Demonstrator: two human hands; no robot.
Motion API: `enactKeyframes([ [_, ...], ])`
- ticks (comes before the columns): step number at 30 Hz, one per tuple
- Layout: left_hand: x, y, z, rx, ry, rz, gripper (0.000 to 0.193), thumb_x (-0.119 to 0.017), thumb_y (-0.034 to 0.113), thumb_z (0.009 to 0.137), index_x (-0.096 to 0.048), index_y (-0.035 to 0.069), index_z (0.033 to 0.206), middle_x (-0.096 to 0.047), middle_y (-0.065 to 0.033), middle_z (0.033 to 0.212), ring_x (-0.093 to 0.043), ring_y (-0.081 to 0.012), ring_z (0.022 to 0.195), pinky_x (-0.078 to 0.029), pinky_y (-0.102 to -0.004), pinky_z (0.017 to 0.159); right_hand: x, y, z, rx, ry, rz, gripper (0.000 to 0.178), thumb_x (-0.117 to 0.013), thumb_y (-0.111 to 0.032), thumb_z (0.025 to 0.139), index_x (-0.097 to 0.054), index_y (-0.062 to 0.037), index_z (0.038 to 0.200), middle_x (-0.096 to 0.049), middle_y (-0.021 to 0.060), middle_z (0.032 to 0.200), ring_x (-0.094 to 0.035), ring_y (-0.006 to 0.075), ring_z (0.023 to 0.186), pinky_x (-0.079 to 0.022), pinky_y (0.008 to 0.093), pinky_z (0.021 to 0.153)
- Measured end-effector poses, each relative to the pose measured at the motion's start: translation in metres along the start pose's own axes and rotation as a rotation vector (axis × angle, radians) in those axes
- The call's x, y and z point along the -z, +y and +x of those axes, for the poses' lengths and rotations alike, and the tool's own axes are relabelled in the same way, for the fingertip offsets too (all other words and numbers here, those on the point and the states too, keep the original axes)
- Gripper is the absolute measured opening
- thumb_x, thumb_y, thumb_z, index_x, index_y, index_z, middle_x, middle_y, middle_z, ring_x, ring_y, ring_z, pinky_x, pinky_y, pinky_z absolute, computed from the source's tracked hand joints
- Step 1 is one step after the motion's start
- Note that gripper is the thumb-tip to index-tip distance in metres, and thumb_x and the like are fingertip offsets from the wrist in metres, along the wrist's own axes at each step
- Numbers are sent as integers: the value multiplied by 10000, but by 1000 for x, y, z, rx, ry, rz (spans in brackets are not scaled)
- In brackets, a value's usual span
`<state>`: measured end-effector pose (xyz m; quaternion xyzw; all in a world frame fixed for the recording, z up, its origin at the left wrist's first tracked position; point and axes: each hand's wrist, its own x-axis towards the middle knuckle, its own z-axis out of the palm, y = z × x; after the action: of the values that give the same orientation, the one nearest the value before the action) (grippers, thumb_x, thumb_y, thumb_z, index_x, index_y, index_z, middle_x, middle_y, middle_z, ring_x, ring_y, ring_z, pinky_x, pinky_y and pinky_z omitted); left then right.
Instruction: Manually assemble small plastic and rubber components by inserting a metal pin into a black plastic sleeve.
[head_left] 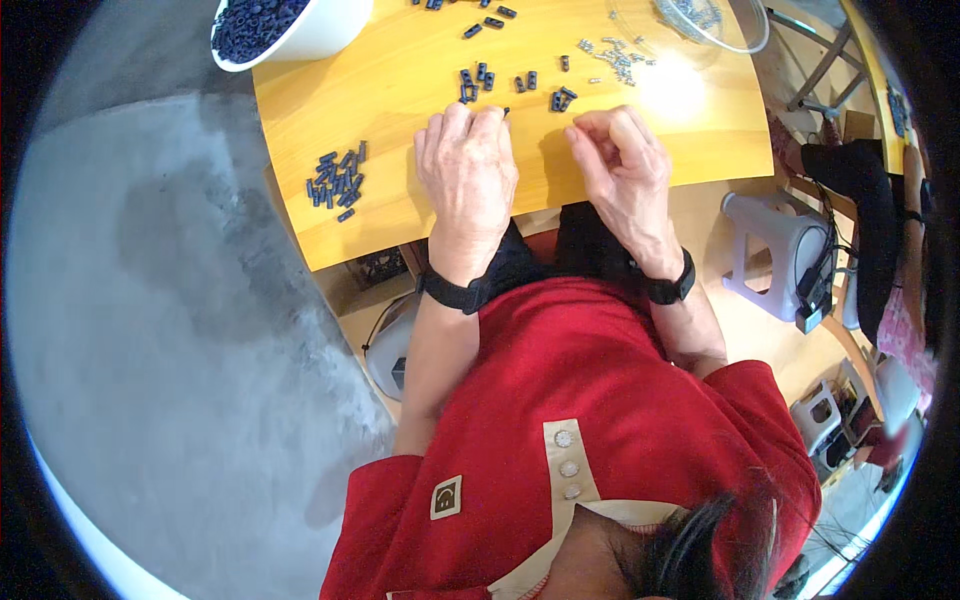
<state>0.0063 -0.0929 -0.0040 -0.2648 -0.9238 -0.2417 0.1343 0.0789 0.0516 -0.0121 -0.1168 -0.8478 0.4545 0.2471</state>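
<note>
My left hand (466, 170) is over the near part of the yellow table, back upward, fingers curled closed. A bit of a small black plastic piece (506, 112) shows at its fingertips; the rest is hidden. To its right, my right hand (628, 160) is closed with thumb and forefinger together; whatever they pinch is too small to make out. Just beyond my hands lie several short black pieces with holes (485, 76) and another small group (563, 99). Tiny silvery pieces (622, 62), perhaps springs, are scattered farther right. A pile of black pieces (337, 180) lies left of my left hand.
At the far left edge of the yellow table (390, 215) stands a white tub (320, 35) full of dark parts. A transparent bowl (745, 38) with silvery pieces is at the far right. Beneath the right side is a pale plastic stool (745, 235). Another person's arm (913, 190) shows at right.
</note>
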Motion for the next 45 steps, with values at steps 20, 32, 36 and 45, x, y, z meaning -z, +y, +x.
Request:
enactKeyframes([
  [20,13,11,-7,191,21,-438,104,-723,24,803,-708,-6,902,-608,-67,734,-543,-148,636,-446,-269,614,-8,11,15,149,-45,-7,135,-745,-107,781,-643,-73,863,-588,80,792,-616,264,680,-504,354,577],
  [32,27,26,-26,185,-75,-656,150,-728,-11,793,-704,-25,941,-651,-59,821,-600,-123,735,-471,-227,665,7,-16,-12,-623,-255,960,120,-684,-166,922,-679,-47,908,-646,-10,738,-562,29,622,-478,192,578],
  [36,31,25,-33,171,-94,-743,149,-717,-46,788,-688,-39,934,-666,-75,859,-624,-135,783,-495,-244,694,9,-19,-19,-427,-214,938,120,-664,-152,933,-682,-33,933,-664,1,786,-573,38,638,-479,195,587],
  [45,38,22,-42,322,-181,-1230,83,-663,-43,849,-656,-54,931,-653,-103,901,-614,-142,813,-480,-248,703,22,-15,-13,-347,-357,1048,154,-626,-153,953,-701,-18,955,-657,12,864,-568,53,699,-444,196,590],
])
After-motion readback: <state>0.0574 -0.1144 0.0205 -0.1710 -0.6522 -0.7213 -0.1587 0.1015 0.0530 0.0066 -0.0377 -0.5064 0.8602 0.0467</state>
